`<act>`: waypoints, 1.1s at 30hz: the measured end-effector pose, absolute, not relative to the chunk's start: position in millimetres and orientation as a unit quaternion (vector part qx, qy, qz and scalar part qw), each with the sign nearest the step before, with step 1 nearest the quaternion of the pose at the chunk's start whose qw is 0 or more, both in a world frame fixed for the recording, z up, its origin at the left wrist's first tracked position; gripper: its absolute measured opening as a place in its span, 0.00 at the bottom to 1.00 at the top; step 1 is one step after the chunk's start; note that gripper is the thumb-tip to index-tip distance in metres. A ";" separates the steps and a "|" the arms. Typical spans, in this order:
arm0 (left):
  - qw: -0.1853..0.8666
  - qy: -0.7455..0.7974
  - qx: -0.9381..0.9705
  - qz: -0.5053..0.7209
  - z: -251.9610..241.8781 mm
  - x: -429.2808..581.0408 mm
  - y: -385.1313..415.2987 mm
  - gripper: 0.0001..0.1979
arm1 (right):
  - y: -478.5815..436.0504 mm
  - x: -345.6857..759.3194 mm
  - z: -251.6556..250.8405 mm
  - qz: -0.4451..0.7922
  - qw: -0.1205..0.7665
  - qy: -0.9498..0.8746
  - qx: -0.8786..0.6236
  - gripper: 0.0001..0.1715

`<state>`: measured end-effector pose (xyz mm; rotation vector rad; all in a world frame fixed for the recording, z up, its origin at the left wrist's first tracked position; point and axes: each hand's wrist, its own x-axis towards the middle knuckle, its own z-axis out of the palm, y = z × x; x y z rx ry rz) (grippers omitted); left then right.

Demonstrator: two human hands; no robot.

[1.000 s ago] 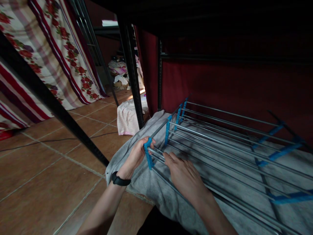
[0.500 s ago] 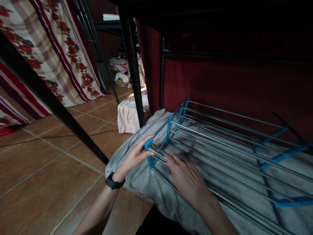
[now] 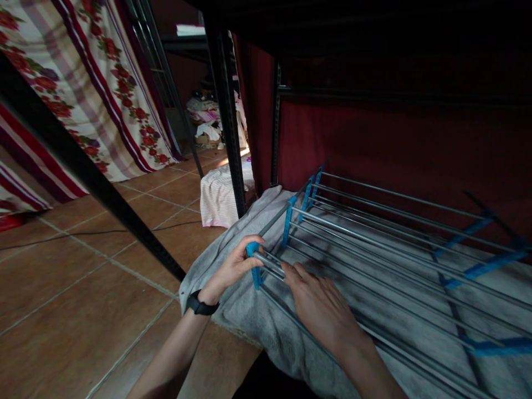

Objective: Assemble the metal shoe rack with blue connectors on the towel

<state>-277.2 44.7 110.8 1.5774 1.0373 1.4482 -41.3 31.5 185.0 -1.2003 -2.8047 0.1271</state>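
Gripping the blue end bracket (image 3: 256, 275), the left hand (image 3: 233, 267) is closed; the right hand (image 3: 322, 310) lies open on rods (image 3: 374, 235) running rightward.

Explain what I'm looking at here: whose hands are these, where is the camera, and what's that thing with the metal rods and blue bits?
There is no machine here: these are a person's own two bare hands, seen from a camera worn on their head that looks forward and down. That is why the arms come in from the bottom edge. The left hand, with a black wristband, has its fingers curled around a blue plastic bracket at the corner of a rack of thin metal rods. The right hand lies on the rods just beside that bracket; whether it grips one is hard to tell. The rack lies flat on a grey cloth spread over a tiled floor. A flowered curtain hangs at the left.
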 end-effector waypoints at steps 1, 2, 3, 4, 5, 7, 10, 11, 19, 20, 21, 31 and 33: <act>0.375 0.402 0.615 0.566 109.5 -277.3 45.7 0.22 | 31.6 -41.1 185.1 0.043 0.043 -0.917 -0.394 0.28; 0.373 0.401 0.615 0.567 108.2 -277.1 46.6 0.22 | 31.8 -40.9 185.5 0.045 0.041 -0.916 -0.396 0.29; 0.365 0.403 0.615 0.571 107.0 -276.8 47.4 0.21 | 32.2 -40.8 186.3 0.045 0.042 -0.915 -0.399 0.29; 0.355 0.407 0.614 0.575 106.0 -276.2 48.0 0.20 | 32.6 -40.9 187.4 0.046 0.042 -0.914 -0.402 0.29; 0.345 0.412 0.612 0.580 105.4 -275.5 48.4 0.19 | 33.1 -41.0 188.7 0.046 0.044 -0.913 -0.403 0.29; 0.335 0.419 0.605 0.588 105.3 -273.6 48.2 0.18 | 33.6 -41.3 191.6 0.050 0.045 -0.914 -0.399 0.29; 0.353 0.419 0.595 0.588 107.8 -271.1 46.4 0.20 | 33.0 -41.6 194.0 0.057 0.043 -0.916 -0.395 0.31; 0.366 0.414 0.592 0.587 109.0 -270.5 45.7 0.21 | 32.5 -41.7 194.0 0.059 0.040 -0.915 -0.396 0.32; 0.408 0.393 0.571 0.594 112.7 -266.9 42.9 0.24 | 30.5 -41.9 191.2 0.052 0.036 -0.914 -0.400 0.32; 0.409 0.391 0.569 0.597 112.2 -266.6 43.0 0.24 | 30.6 -41.8 190.9 0.051 0.038 -0.915 -0.397 0.32; 0.412 0.388 0.567 0.599 111.5 -266.5 43.2 0.24 | 30.7 -41.6 190.6 0.050 0.039 -0.916 -0.396 0.31; 0.444 0.361 0.527 0.628 105.4 -262.7 44.2 0.20 | 34.9 -41.3 185.0 0.048 0.037 -0.915 -0.399 0.30; 0.442 0.367 0.523 0.629 107.0 -261.5 43.3 0.20 | 34.4 -40.9 184.5 0.034 0.038 -0.915 -0.400 0.31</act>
